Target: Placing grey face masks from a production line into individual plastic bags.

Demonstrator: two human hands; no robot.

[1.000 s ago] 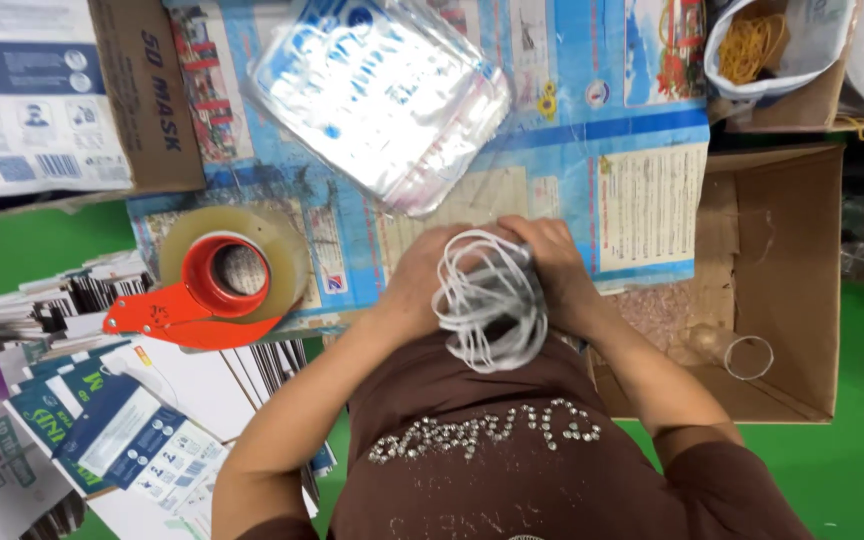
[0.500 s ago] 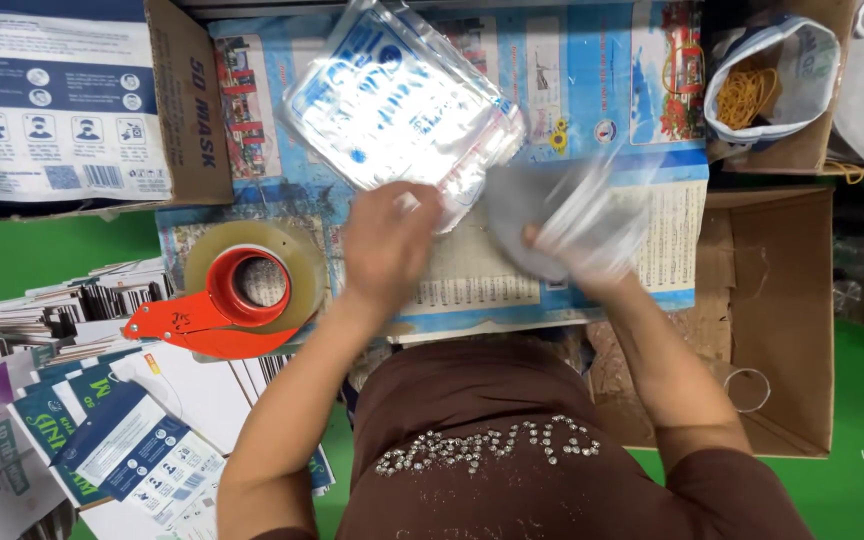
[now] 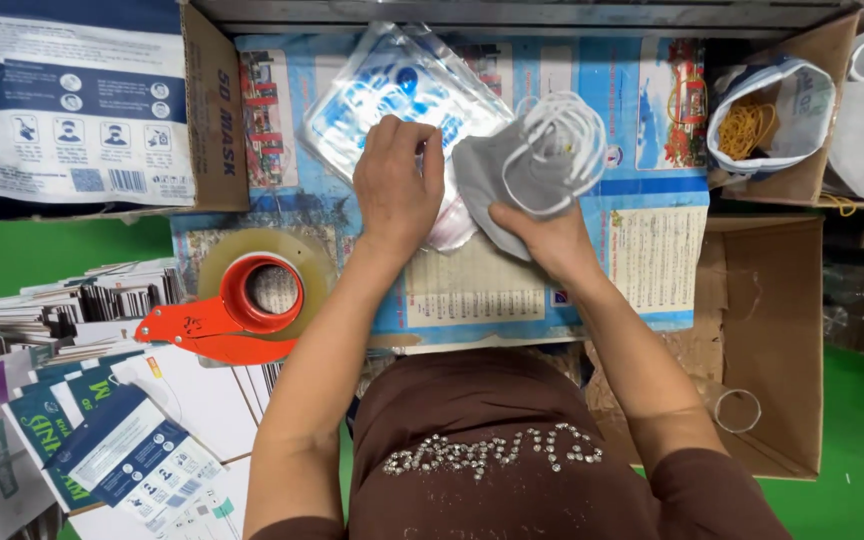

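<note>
Right hand (image 3: 542, 235) pinches the grey masks (image 3: 532, 165) at their lower edge. Left hand (image 3: 399, 185) presses flat, fingers together, on the clear pouch (image 3: 382, 90) just left of the masks. Tape dispenser (image 3: 242, 305) sits well left, below the pouch.

Between our arms, we see a bare strip of printed blue sheet (image 3: 492, 290), open for a hand to pass. To the left, the red tape dispenser (image 3: 242, 310) and the stacked leaflets (image 3: 82, 400) block the way. The large mask carton (image 3: 92, 100) walls the far left. On the right, an open cardboard box (image 3: 772, 330) offers room; the bag of rubber bands (image 3: 762, 120) crowds the far corner.
</note>
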